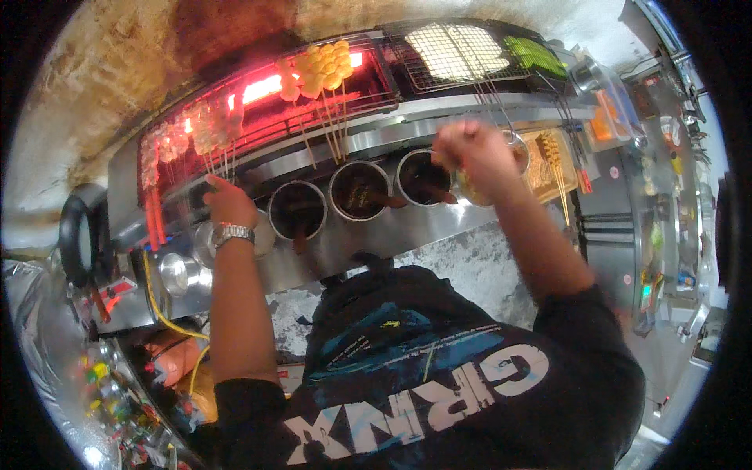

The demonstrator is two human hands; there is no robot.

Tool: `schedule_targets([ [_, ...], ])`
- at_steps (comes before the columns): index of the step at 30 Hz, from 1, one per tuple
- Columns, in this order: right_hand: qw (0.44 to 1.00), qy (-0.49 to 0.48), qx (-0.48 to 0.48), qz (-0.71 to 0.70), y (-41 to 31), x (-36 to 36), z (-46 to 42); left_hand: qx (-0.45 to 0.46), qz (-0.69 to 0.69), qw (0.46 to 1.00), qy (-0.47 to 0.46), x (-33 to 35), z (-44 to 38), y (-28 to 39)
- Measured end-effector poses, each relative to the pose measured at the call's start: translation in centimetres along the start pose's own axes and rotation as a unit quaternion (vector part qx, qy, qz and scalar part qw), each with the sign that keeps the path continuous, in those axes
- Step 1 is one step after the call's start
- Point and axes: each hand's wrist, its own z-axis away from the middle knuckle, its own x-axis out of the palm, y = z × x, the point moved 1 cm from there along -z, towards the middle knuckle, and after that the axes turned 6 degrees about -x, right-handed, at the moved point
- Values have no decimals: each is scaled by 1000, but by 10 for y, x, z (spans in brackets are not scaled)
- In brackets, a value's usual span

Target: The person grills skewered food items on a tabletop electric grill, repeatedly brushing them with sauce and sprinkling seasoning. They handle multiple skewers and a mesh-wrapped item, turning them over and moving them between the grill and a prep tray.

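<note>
My left hand, with a metal watch on its wrist, is at the grill's front edge. Its fingertips are close to the sticks of several meat skewers over the red-glowing grill; whether they grip a stick is unclear. Blurred by motion, my right hand hovers over the containers at the right with its fingers drawn together. Anything held in it cannot be made out. Skewers of yellow balls lie over the heat between the hands. A dark sauce pot with a brush stands below them.
Two similar pots flank it. Wire grill baskets hold white slabs and green vegetables. A tray with browned skewers sits right. At left are a black pan and a yellow hose.
</note>
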Motion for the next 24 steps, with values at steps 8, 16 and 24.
schedule_targets([
  [8,924,107,-70,360,143,-76,-30,21,-53,996,75,7,-28,-15],
  [16,826,-124,15,550,210,-98,-28,138,222,965,24,-20,-37,-56],
  [24,821,-80,55,563,252,-102,-43,3,753,432,-497,-33,-10,-31],
])
